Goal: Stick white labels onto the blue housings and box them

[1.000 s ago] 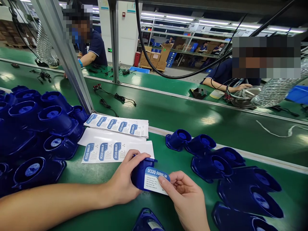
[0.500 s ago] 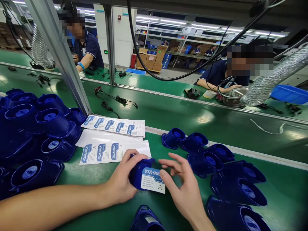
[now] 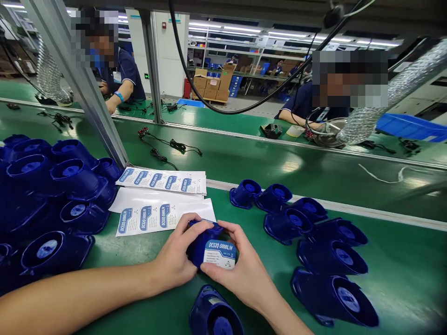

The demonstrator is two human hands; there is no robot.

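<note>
A dark blue plastic housing [image 3: 200, 244] lies on the green table in front of me, with a white and blue label [image 3: 220, 254] reading DCS2Q-5000L/H on its side. My left hand [image 3: 176, 260] grips the housing from the left. My right hand [image 3: 242, 270] wraps round its right side, thumb and fingers pressed at the label's edges. Sheets of the same labels [image 3: 153, 216] lie just beyond the hands. Another blue housing [image 3: 214, 314] sits close below my hands.
A heap of blue housings [image 3: 52, 195] fills the left. A row of several more [image 3: 314, 242] runs to the right. Beyond a metal rail is a green conveyor [image 3: 279, 163] with black cables [image 3: 167, 146]. Two people [image 3: 118, 74] work across it.
My right hand has gone from pinching the label's lower corner, through open fingers, to closing round the housing. The label now lies flat on the housing. The view has shifted slightly.
</note>
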